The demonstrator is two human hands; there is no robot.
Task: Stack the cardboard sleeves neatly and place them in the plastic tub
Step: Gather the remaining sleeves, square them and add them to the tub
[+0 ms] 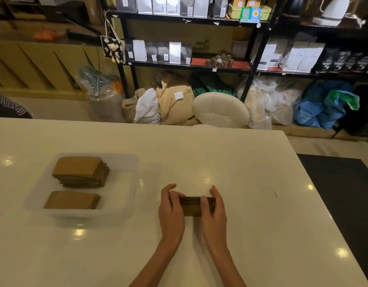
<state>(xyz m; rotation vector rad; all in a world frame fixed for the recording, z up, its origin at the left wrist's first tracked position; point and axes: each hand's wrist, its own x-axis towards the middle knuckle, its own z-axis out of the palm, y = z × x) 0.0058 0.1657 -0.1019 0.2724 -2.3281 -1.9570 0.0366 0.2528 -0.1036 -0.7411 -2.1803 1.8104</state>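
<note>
Cardboard sleeve stack [196, 206] on edge, mid-counter, pinched btwn left hand [171, 210] & right hand [214, 210]; loose grip → fans out before tub [125, 212].

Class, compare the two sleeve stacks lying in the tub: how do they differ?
The far stack is taller; the near stack is lower. The far stack's layers are fanned out at its right side; the near stack's edges look more even. Both are brown cardboard, lying flat in the tub.
</note>
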